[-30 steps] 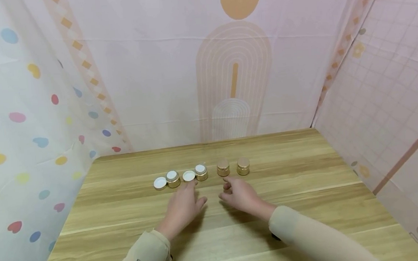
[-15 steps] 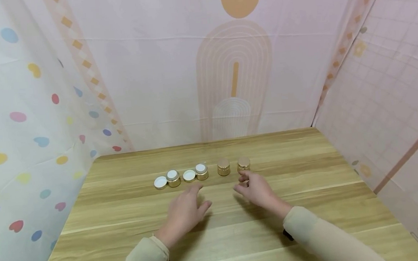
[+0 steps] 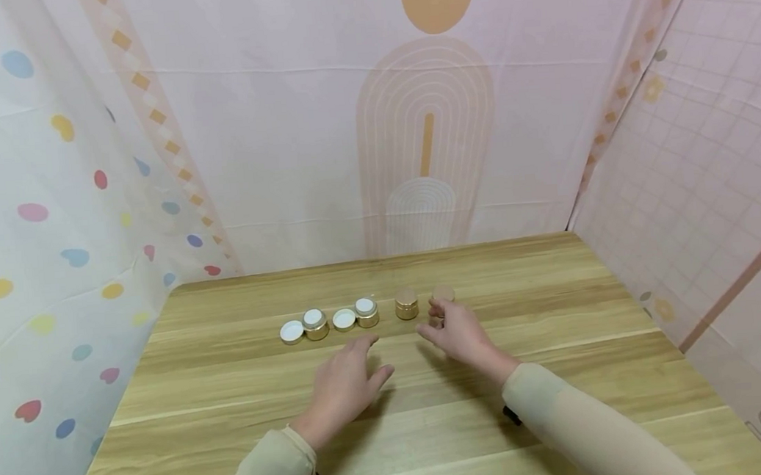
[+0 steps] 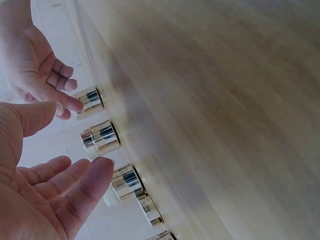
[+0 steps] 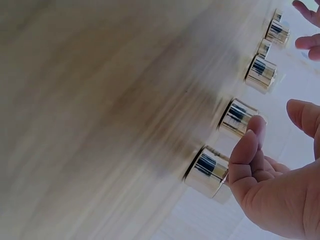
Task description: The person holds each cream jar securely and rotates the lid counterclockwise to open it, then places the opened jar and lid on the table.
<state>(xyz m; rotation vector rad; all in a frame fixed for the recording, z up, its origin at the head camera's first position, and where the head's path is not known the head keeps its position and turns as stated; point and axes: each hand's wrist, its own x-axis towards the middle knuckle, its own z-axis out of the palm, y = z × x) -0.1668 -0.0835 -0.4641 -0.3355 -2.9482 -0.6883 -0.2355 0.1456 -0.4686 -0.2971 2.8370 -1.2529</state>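
My right hand (image 3: 460, 331) is at the rightmost gold jar (image 5: 206, 171), its bent fingers overlapping the jar in the head view while the thumb stays apart. That jar's lid (image 3: 444, 293) is on. Just left of it stands another lidded gold jar (image 3: 406, 304). Over the table my left hand (image 3: 342, 380) hovers with fingers and thumb spread, holding nothing. Beyond it, an uncapped jar (image 3: 367, 313) with a white top sits beside an upturned lid (image 3: 343, 319). Farther left are a second uncapped jar (image 3: 316, 324) and its neighbouring upturned lid (image 3: 291, 333).
The jars and lids form a row across the wood-grain table (image 3: 516, 279), toward its back edge. A patterned curtain (image 3: 282, 163) hangs behind, with further printed cloth along both sides.
My right hand has moved rightward from in front of the inner lidded jar and forward onto the rightmost one. My left hand has drawn back from the upturned lid and slightly right.
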